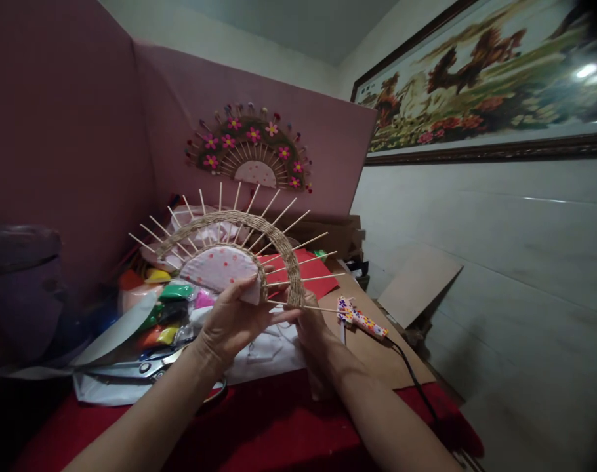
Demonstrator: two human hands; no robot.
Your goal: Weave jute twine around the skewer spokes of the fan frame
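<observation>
A half-round fan frame [220, 269] is held up over the table, with a pink dotted centre, thin wooden sticks fanning outward and a band of woven brown cord [291, 262] across them. My left hand [237, 321] grips the lower right part of the dotted centre, thumb on its front and other fingers partly behind. At the right end of the woven band is my right hand [309, 321], its fingers closed round the lower edge of the cord and partly hidden.
A flower-patterned glue gun [362, 319] with a black cord lies on brown cardboard [397, 360] at right. Scissors [145, 368] and coloured clay packets [175, 292] are at left. Behind hangs a finished flowered fan [253, 134] on a pink board [332, 151]. Red paper [318, 272] lies behind the frame.
</observation>
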